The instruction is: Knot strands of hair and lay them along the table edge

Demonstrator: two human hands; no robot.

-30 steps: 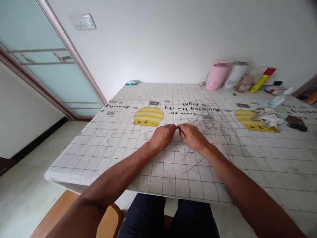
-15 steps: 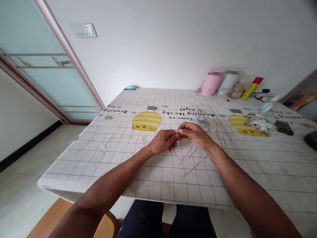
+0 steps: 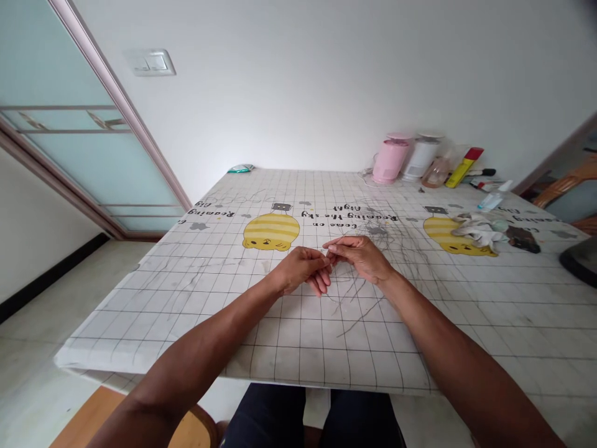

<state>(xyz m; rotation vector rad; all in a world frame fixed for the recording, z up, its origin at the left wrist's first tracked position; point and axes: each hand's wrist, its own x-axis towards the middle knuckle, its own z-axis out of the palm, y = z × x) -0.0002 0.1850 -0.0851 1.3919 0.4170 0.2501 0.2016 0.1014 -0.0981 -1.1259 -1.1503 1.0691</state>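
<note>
My left hand (image 3: 303, 270) and my right hand (image 3: 359, 256) meet above the middle of the table, fingertips almost touching. Thumb and index finger of each are pinched together on what looks like a thin grey strand, too fine to make out clearly; the left hand's other fingers hang loosely curled. Below and right of the hands lie several loose thin grey strands (image 3: 359, 320), wire or thread, I cannot tell which. A larger tangle of such strands (image 3: 396, 233) spreads on the cloth beyond my right hand. Fainter strands (image 3: 191, 274) lie to the left.
A checked tablecloth (image 3: 186, 330) with yellow balloon prints covers the table. At the back right stand a pink cylinder (image 3: 390, 160), a white cylinder (image 3: 420, 158), bottles and a yellow-red can (image 3: 464, 168). A crumpled cloth (image 3: 480, 231) lies at right, a green packet (image 3: 240, 168) at back left.
My view has shifted slightly, so the scene sits a little further left. Both hands stay together, pinching; the left hand's lower fingers have opened out a little.
</note>
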